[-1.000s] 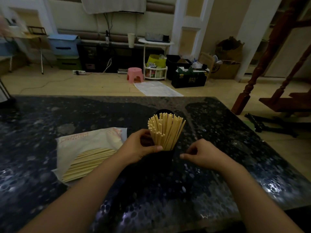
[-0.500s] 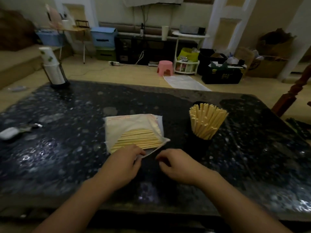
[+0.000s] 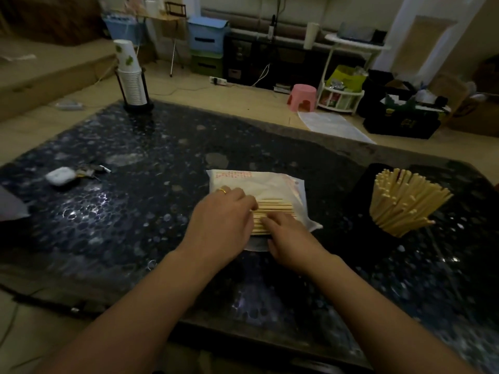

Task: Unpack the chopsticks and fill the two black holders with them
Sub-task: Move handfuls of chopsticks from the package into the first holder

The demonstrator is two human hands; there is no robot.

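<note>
An opened white plastic pack [image 3: 256,182] lies flat in the middle of the dark speckled table [image 3: 135,211], with a layer of pale wooden chopsticks [image 3: 278,207] showing at its near end. My left hand [image 3: 221,220] covers the sticks' left ends, its fingers curled down onto them. From the front, my right hand [image 3: 289,236] reaches in with bent fingers over the near side of the same bundle. To the right stands a black holder [image 3: 360,211], hard to see against the table, packed with upright chopsticks [image 3: 402,201] that fan out.
A stack of paper cups in a black stand [image 3: 131,76] is at the table's far left corner. A white earbud case [image 3: 60,176] and small items [image 3: 90,170] lie at the left. The table's front edge runs just below my forearms.
My hands left the full holder and went left to the pack. They have since moved from its near edge up onto the chopsticks. The view turned left.
</note>
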